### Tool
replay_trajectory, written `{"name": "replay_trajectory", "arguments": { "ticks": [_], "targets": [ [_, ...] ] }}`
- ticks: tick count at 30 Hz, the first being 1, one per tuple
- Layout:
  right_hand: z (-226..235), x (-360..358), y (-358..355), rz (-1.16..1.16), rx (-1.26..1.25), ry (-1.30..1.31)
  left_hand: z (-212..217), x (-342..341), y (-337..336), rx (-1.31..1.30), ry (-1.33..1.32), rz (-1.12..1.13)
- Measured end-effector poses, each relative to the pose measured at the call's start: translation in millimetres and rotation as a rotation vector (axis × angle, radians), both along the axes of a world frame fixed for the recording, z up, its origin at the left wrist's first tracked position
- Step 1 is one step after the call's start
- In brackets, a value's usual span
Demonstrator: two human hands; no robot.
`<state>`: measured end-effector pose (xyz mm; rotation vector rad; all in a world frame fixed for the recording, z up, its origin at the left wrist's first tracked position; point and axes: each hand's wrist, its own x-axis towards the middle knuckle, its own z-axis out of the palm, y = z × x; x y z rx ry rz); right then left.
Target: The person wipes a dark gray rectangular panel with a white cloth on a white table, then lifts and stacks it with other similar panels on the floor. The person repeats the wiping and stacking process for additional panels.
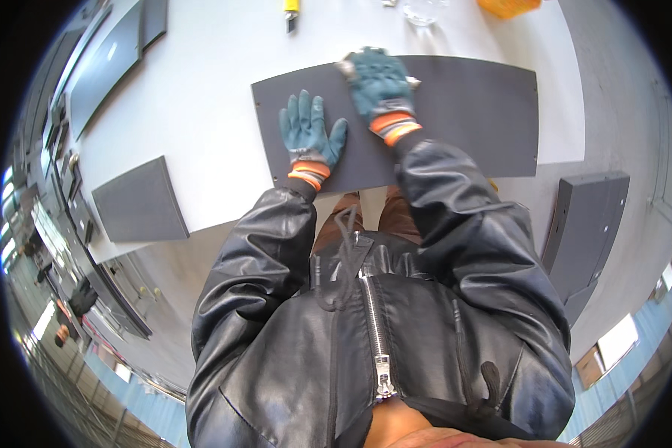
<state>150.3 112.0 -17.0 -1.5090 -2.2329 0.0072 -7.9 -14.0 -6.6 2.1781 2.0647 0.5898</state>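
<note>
A dark grey rectangular panel (470, 119) lies flat on the white table, with small holes near its edges. My left hand (306, 134), in a blue-green work glove with an orange cuff, rests flat on the panel's left part, fingers spread. Farther right, my right hand (382, 84), gloved alike, is over the panel's far edge and slightly blurred. Bits of a white, cloth-like wad (346, 69) stick out on both sides of it; the glove hides the rest.
On the white table (216, 134), a yellow utility knife (291, 9), a clear container (423, 12) and an orange bin (508, 4) stand beyond the panel. More grey panels lie left (142, 200) and far left (108, 63). Grey boards (586, 224) are stacked at right.
</note>
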Motion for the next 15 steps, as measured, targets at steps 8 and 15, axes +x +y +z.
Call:
{"name": "replay_trajectory", "arguments": {
  "ticks": [8, 15],
  "targets": [
    [-3, 18, -14, -0.363, 0.028, -0.099, 3, -14, -114, -0.113, -0.121, -0.221],
    [-17, -160, -38, 0.026, 0.009, -0.068, -17, -13, -118, -0.121, 0.263, -0.273]
  ]
}}
